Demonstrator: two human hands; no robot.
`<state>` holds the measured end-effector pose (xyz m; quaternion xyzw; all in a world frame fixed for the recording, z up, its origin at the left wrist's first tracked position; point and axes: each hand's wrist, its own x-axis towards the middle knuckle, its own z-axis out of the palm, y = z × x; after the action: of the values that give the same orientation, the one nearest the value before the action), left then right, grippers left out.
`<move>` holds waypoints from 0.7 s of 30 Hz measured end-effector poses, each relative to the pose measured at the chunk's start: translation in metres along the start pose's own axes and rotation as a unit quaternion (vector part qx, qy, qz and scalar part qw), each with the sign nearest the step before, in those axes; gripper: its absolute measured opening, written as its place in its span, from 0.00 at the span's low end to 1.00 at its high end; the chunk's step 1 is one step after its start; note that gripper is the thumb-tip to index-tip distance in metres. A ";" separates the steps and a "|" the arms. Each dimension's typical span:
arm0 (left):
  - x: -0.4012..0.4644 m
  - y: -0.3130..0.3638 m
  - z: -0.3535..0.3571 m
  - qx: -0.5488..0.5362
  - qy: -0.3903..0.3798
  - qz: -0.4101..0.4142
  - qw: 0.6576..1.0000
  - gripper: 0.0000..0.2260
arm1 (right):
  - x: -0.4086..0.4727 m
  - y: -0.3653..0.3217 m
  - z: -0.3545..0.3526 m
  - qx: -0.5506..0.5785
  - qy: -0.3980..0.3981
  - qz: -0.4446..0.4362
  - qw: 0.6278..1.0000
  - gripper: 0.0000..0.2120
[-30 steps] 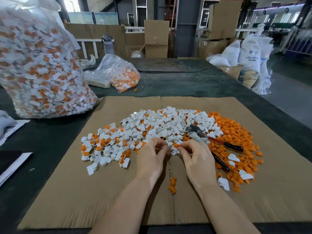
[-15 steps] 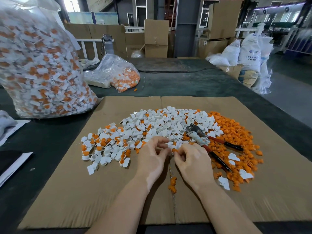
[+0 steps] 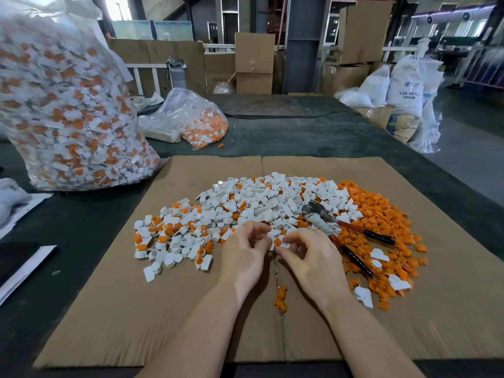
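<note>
Warehouse bench (image 3: pixel 81 222), cardboard (image 3: pixel 109 309): white/orange part (image 3: pixel 277 241) at near edge of pile (image 3: pixel 245 205), dead centre btw hands, L hand (image 3: pixel 244 252) & R hand (image 3: pixel 313 259) each pinching one end w/ curled fingertips, long axis approx L-R, neither hand nearer, so any push/pull prob runs along that line.

Forearms angled inward, left hand (image 3: pixel 244 255) and right hand (image 3: pixel 313 261) together, fingers curled, pinching

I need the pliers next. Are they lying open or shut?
Open: the pliers lie untouched beside the hands, their red handles spread well apart.
</note>
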<state>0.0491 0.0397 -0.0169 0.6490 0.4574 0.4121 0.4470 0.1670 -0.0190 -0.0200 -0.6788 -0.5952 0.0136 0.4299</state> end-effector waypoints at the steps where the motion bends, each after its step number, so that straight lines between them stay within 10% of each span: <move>1: 0.000 0.000 -0.001 0.008 -0.005 0.000 1.000 0.08 | 0.000 -0.001 -0.001 0.001 -0.002 -0.007 1.000 0.09; 21: -0.002 0.005 -0.002 0.018 -0.030 -0.024 0.999 0.07 | 0.001 -0.003 -0.004 -0.017 -0.017 -0.045 0.999 0.09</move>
<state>0.0477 0.0375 -0.0122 0.6579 0.4663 0.3736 0.4585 0.1665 -0.0203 -0.0151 -0.6582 -0.6322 -0.0041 0.4088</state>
